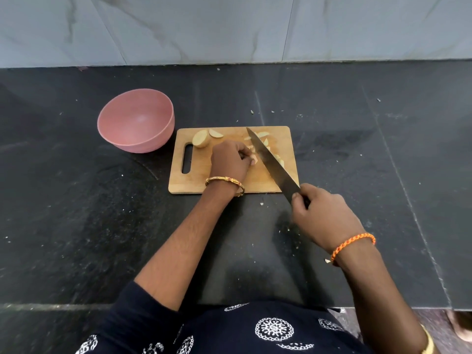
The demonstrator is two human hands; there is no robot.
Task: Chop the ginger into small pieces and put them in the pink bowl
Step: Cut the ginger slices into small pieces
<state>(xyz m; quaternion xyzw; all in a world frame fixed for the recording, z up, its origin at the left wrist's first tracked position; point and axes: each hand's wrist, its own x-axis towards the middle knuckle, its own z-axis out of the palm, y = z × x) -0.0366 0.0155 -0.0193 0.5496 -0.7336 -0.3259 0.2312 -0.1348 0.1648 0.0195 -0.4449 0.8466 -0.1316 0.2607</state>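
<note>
While left hand [231,159] pinches a ginger piece [254,158] on rectangular wooden chopping board [204,175], right hand [324,215] grips long steel knife [270,162] w/ blade across slices; round pink plastic bowl [136,120] just left of board.

One view only, worn on the person's head, looking forward and steeply down; wide-angle, so the far edge of the dark counter [76,200] bows and the tiled wall [229,26] fills the top; the wooden cutting board [199,175] sits just above centre, close, at arm's reach; both forearms run up from the bottom edge, with the person's patterned dark top [255,328] right under the lens; no second view to compare.
</note>
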